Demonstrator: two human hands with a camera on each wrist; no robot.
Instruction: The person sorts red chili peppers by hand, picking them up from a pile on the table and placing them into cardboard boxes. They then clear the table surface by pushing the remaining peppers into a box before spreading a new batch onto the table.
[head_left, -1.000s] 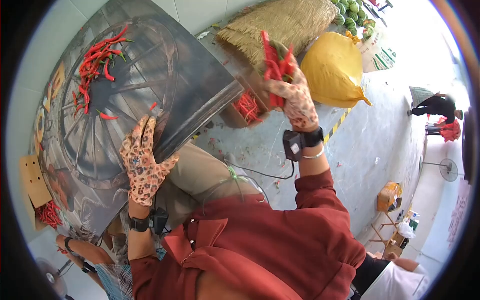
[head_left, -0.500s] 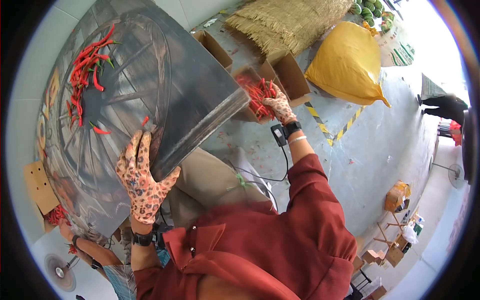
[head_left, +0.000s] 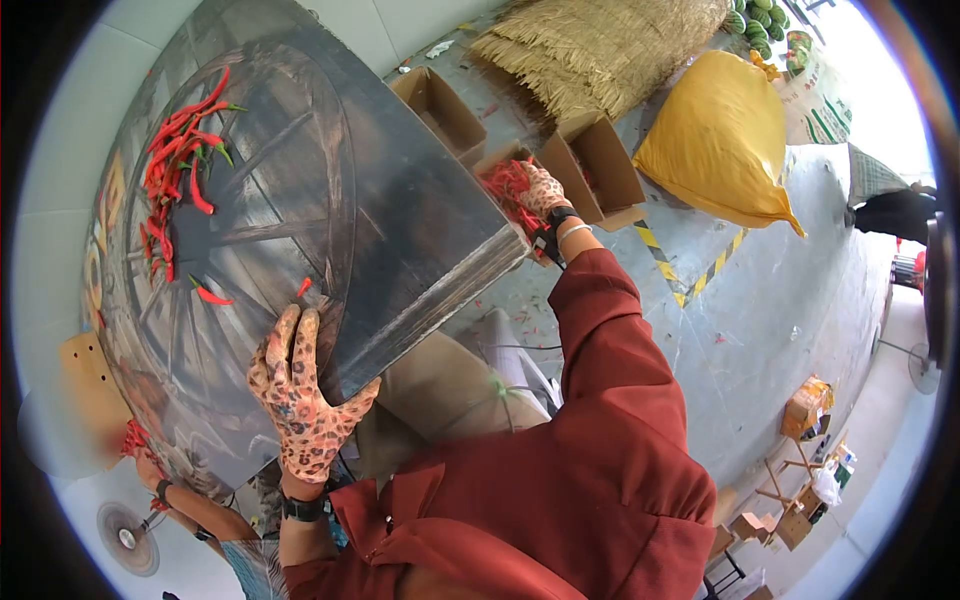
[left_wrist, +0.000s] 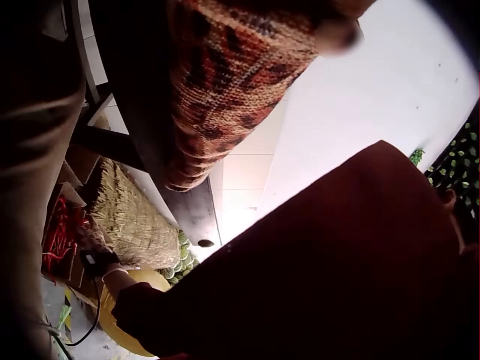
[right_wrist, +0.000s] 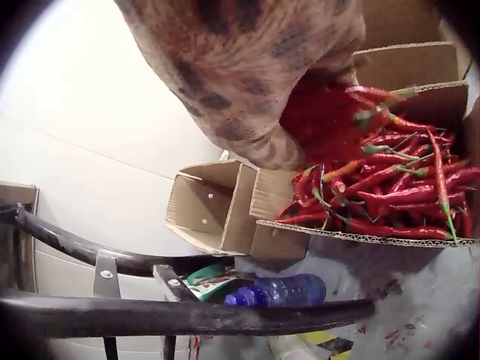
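My gloved left hand (head_left: 305, 405) rests on the near edge of the dark table (head_left: 400, 180), fingers extended beside a short red chili piece (head_left: 304, 287). Farther over, a heap of red chilies (head_left: 180, 170) lies on the painted wheel, with one chili (head_left: 212, 295) apart from it. Beyond the table's right edge, my gloved right hand (head_left: 543, 190) is down at a cardboard box of chilies (head_left: 508, 182). In the right wrist view, the right hand (right_wrist: 247, 75) curls round blurred red chilies above others (right_wrist: 405, 195) in the box; its fingertips are partly hidden.
Two cardboard boxes (head_left: 440, 110) (head_left: 595, 165) flank the chili box. Behind are a straw mat (head_left: 600, 50) and a yellow sack (head_left: 715, 140). Another person's arm (head_left: 205, 505) reaches to a box at the lower left. A plastic bottle (right_wrist: 292, 291) lies beyond a black metal bar (right_wrist: 187, 316).
From a raised position with a bunch of chilies, my right hand has come down into the box. My left hand has stayed on the table edge while the head view shifted.
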